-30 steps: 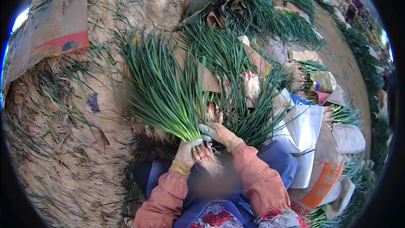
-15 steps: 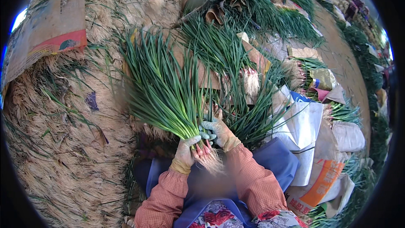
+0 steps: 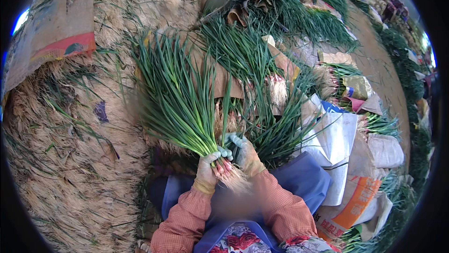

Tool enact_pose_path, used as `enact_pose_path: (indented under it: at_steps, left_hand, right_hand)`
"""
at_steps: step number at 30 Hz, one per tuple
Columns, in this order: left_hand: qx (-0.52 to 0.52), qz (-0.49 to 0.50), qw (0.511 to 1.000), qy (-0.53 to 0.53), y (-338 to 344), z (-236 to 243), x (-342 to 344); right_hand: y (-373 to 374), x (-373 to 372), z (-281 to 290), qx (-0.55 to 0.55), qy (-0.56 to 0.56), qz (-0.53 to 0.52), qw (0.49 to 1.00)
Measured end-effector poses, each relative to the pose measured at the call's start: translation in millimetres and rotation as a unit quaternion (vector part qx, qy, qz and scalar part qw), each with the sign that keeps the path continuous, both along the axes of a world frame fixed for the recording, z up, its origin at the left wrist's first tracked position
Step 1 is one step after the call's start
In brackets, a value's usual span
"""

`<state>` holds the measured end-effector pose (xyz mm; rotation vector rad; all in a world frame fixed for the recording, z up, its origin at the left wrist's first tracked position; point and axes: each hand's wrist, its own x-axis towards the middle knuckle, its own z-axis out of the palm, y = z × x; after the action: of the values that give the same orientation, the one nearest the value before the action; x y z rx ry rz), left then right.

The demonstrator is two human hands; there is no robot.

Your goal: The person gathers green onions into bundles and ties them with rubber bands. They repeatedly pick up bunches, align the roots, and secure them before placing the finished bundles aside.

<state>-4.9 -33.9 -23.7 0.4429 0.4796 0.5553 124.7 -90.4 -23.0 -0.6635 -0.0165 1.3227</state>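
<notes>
One pale-gloved left hand [image 3: 205,171] and one pale-gloved right hand [image 3: 248,155] shown, one green-leaved, pink-bulbed onion bunch [image 3: 182,112] gripped, two red-checked sleeves [image 3: 184,220] worn, one red-banded tan sack [image 3: 65,23] laid far left, one orange-banded sack [image 3: 362,199] placed near right

Vegetable-bundling workplace, heaped pale roots [image 3: 84,178], bunched greens [image 3: 239,49]

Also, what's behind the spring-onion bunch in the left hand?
Past the right edge of the spring-onion bunch: part of a brown sheet, more rooted spring onions below. The rest is covered.

leaves [image 3: 175,98]: green | roots [image 3: 236,181]: cream | sleeves [image 3: 182,219]: salmon check | apron [image 3: 301,180]: blue | cloth [image 3: 247,240]: red floral
</notes>
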Motion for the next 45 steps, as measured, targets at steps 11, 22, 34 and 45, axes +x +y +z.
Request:
enact_pose_path:
  at_steps: [11, 22, 34, 45]
  left_hand:
    - [-0.015, 0.020, 0.999, 0.048, -5.0, 9.6, -7.6]
    - [0.039, 0.027, 0.999, 0.003, 16.2, 65.7, -25.1]
    - [0.133, 0.173, 0.973, -0.081, 50.2, 116.2, -27.6]
    - [0.050, 0.080, 0.995, -0.012, 76.1, 32.4, 3.7]
  right_hand:
    - [27.4, 80.9, -17.7, -0.106, -0.114, -0.128, 0.980]
    - [41.1, 242.7, 28.8, -0.342, -0.725, -0.172, 0.573]
    - [106.0, 173.4, 72.2, -0.165, -0.566, -0.052, 0.806]
    - [36.3, 104.5, 63.5, 0.021, -0.974, 0.108, 0.198]
